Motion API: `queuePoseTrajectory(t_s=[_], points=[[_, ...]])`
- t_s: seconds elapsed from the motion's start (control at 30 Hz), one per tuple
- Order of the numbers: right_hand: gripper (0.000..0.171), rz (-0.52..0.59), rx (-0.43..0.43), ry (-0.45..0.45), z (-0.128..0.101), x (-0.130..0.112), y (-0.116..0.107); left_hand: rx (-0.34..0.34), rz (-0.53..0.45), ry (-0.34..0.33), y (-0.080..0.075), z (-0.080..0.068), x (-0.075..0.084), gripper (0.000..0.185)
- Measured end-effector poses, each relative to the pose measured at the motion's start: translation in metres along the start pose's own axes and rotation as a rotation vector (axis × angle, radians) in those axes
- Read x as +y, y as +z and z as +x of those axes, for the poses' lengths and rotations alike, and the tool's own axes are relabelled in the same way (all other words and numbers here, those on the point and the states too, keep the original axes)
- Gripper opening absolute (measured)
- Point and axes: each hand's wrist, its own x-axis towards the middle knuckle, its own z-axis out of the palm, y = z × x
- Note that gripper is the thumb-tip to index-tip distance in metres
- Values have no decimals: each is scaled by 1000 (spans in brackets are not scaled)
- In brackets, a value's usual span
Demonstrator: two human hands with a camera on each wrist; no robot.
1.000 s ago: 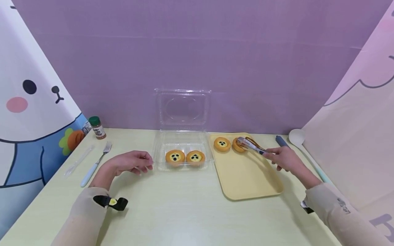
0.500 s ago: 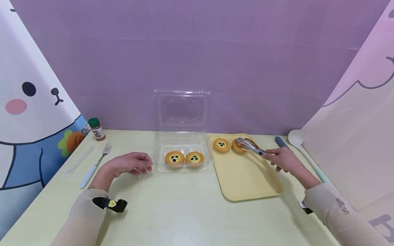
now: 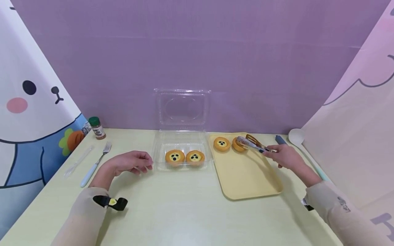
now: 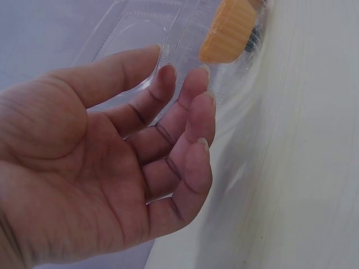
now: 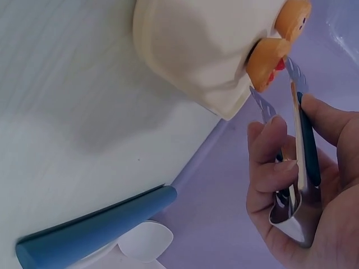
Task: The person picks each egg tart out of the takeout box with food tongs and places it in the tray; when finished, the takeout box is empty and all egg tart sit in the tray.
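My right hand (image 3: 286, 158) grips metal tongs with dark blue handle grips (image 5: 309, 140), thumb on one arm and fingers on the other. Their slotted tips are spread at a tart with red topping (image 5: 265, 63), which sits at the back of the yellow tray (image 3: 248, 177). Left of it on the tray lies another tart (image 3: 221, 144), with dark dots on its pale filling. My left hand (image 3: 130, 162) holds nothing, fingers loosely curled. It hovers beside a clear hinged plastic box (image 3: 181, 140) with its lid raised. Two dotted tarts (image 3: 175, 157) stand along the box's front.
On the left are a green-capped spice jar (image 3: 97, 128), a blue-handled fork (image 3: 94, 166) and a clear wrapped utensil (image 3: 78, 162). Right of the tray lie a dark blue handle (image 5: 101, 227) and a white spoon with a mint handle (image 3: 297, 137). A purple backdrop (image 3: 184, 61) rises behind the table.
The arms of the tongs have spread wider around the tart at the tray's back, as my right hand loosens its squeeze. My left hand, the box and the tray stay where they were.
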Motion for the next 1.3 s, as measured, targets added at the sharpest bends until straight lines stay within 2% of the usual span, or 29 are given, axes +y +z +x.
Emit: queuePoseTrajectory(t_s=[0.13, 0.43, 0.97, 1.17, 1.3], points=[[66, -27, 28, -5, 0, -2, -3, 2, 1, -4, 0, 0, 1, 27], [69, -41, 29, -12, -4, -16, -10, 1, -1, -8, 1, -1, 1, 31], [63, 35, 79, -112, -4, -60, -8, 1, -4, -7, 0, 0, 1, 27], [59, 120, 48, -141, -1, -83, -3, 7, -3, -13, 1, -1, 1, 27], [57, 117, 29, -166, 0, -97, 1, 4, -2, -10, 0, 0, 1, 28]])
